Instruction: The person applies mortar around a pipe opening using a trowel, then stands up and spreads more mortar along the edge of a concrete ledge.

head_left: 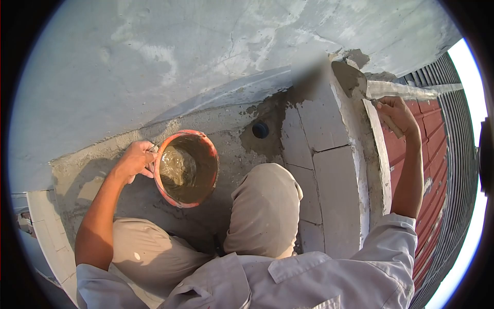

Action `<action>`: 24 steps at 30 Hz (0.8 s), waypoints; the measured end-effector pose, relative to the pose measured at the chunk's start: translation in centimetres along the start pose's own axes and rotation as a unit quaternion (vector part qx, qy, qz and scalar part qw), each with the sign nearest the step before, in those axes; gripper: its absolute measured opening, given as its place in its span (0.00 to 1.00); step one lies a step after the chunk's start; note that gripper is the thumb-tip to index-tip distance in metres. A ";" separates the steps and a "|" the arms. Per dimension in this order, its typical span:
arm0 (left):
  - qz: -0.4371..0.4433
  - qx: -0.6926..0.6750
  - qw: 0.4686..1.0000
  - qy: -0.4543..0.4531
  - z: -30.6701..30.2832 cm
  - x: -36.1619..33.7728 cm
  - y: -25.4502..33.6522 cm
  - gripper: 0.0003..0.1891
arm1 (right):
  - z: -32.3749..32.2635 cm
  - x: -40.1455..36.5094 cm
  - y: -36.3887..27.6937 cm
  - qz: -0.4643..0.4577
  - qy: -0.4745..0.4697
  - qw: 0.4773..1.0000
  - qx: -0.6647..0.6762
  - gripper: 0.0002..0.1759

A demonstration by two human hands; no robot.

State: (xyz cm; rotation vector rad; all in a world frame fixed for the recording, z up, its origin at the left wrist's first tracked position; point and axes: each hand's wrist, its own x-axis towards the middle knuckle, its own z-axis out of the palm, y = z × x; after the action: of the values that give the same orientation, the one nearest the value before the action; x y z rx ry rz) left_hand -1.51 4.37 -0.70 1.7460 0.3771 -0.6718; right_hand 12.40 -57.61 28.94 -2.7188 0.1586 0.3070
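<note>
My left hand [136,162] is closed on the rim and handle of an orange-red bucket [159,181], which is tilted so its inside shows. Wet grey-brown mix [177,167] lies in the bucket. At the right, my right hand [397,116] grips the wooden handle of a trowel [350,79]. The trowel's blade rests at the top of a block wall [337,180], near the corner with the large grey wall. Whether the blade touches the surface is hard to tell.
A large grey plastered wall [154,56] rises ahead. A dark round pipe opening [260,130] stands in the floor, with wet patches around it. Beyond the block wall are a red metal roof [432,139] and grey corrugated sheeting [463,154]. My knees are below the bucket.
</note>
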 end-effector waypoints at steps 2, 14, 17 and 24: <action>-0.002 -0.005 1.000 -0.001 -0.3 0.4 -0.1 0.11 | 1.5 -2.5 0.3 -0.021 0.049 0.999 -0.002 0.14; -0.010 -0.020 1.000 -0.006 -0.1 0.6 -0.8 0.14 | 29.8 -5.1 1.3 -0.043 -0.032 0.998 0.032 0.16; -0.027 0.000 0.999 0.018 -0.2 0.3 -0.7 0.13 | 30.4 -4.4 -3.4 -0.246 -0.093 0.965 0.002 0.19; -0.011 -0.006 1.000 0.021 1.6 0.3 0.5 0.15 | 36.2 -0.5 -12.0 -0.521 -0.090 0.791 -0.308 0.12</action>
State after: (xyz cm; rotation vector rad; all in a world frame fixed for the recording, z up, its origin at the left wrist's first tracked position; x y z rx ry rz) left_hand -1.35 2.69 -0.79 1.7490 0.4298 -0.6484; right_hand 6.87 -32.19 1.10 -2.8150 -1.7013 0.2911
